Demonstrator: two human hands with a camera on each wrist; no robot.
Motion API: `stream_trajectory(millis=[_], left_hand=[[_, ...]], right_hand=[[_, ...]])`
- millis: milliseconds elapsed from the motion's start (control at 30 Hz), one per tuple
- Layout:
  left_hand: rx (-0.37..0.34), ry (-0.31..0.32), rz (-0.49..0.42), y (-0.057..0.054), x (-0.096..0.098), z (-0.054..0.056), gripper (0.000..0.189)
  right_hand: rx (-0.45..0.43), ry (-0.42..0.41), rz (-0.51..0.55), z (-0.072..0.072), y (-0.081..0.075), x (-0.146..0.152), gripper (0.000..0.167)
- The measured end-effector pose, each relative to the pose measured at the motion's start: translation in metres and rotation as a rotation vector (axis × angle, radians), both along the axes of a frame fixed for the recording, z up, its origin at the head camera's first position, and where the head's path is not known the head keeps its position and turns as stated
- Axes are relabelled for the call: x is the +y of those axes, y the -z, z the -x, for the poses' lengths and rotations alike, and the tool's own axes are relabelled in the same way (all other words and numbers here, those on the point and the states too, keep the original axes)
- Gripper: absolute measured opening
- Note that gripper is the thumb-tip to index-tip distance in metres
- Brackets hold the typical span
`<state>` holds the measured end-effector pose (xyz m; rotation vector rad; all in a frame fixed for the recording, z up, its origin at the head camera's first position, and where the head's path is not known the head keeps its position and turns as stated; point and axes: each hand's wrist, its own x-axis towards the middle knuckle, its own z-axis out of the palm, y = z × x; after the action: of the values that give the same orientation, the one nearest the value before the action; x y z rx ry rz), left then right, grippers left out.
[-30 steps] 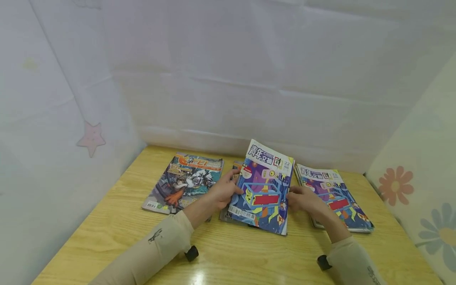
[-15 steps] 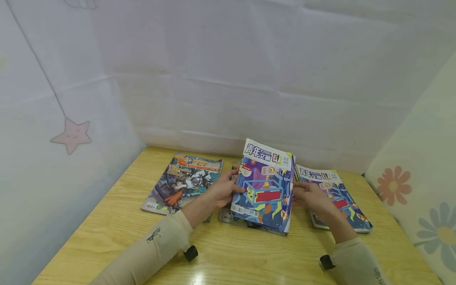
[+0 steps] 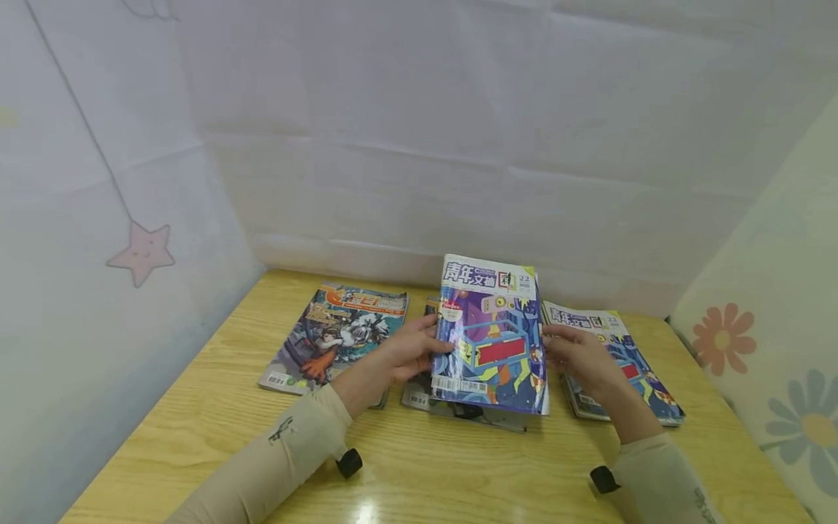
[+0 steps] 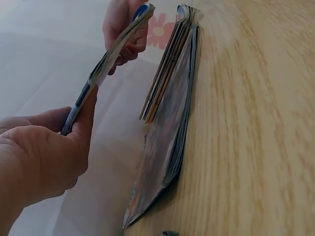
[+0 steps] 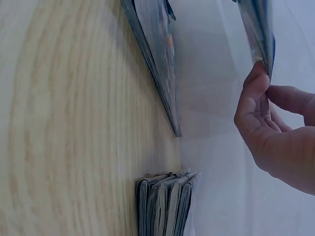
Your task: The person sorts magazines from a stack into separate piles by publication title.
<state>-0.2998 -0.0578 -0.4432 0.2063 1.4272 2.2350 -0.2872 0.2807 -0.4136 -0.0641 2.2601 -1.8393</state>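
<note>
Both hands hold up a magazine [image 3: 492, 336] with a purple-blue cover and white title band, above the middle of the table. My left hand [image 3: 407, 351] pinches its left edge, thumb on the cover. At the opposite edge, my right hand [image 3: 581, 355] grips it between thumb and fingers, as the right wrist view shows. Beneath it lies a grey magazine [image 3: 504, 417], mostly covered in the head view. From the left wrist, a gap separates the held magazine [image 4: 104, 64] from the magazine [image 4: 165, 147] on the table.
Left on the wooden table [image 3: 216, 415] lies a magazine with a dark comic cover [image 3: 350, 327]. On the right sits a stack of magazines [image 3: 638, 375] with the same purple-blue cover on top. White cloth [image 3: 406, 175] hangs behind and along the sides.
The held magazine has turned from a slant to nearly straight, its lower edge swinging right and up. More of the grey magazine beneath shows. The right hand has shifted slightly right.
</note>
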Motion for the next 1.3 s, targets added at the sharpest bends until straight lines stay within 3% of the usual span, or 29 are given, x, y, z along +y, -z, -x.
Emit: stream_trajectory(millis=[167, 267, 567, 767, 867, 1033, 1300], left_hand=[[0.039, 0.077, -0.007, -0.01, 0.009, 0.0, 0.077], [0.035, 0.086, -0.037, -0.016, 0.016, 0.002, 0.071], [-0.029, 0.067, -0.113, -0.023, 0.049, 0.012, 0.058], [-0.04, 0.065, -0.113, -0.018, 0.082, 0.019, 0.063], [-0.048, 0.062, -0.115, -0.014, 0.1, 0.023, 0.064], [-0.027, 0.032, -0.093, -0.004, 0.134, 0.033, 0.058], [0.02, 0.021, 0.101, 0.009, 0.187, 0.036, 0.049]], right_hand=[[-0.077, 0.046, 0.172, 0.0, -0.006, 0.009, 0.044], [-0.088, 0.037, 0.25, 0.001, -0.012, 0.012, 0.042], [-0.086, -0.158, 0.327, -0.002, -0.029, 0.029, 0.068], [-0.062, -0.254, 0.42, -0.004, -0.04, 0.059, 0.069], [-0.079, -0.275, 0.416, -0.001, -0.041, 0.076, 0.068], [-0.105, -0.191, 0.368, 0.006, -0.039, 0.102, 0.068], [-0.112, -0.007, 0.299, 0.008, -0.024, 0.151, 0.064]])
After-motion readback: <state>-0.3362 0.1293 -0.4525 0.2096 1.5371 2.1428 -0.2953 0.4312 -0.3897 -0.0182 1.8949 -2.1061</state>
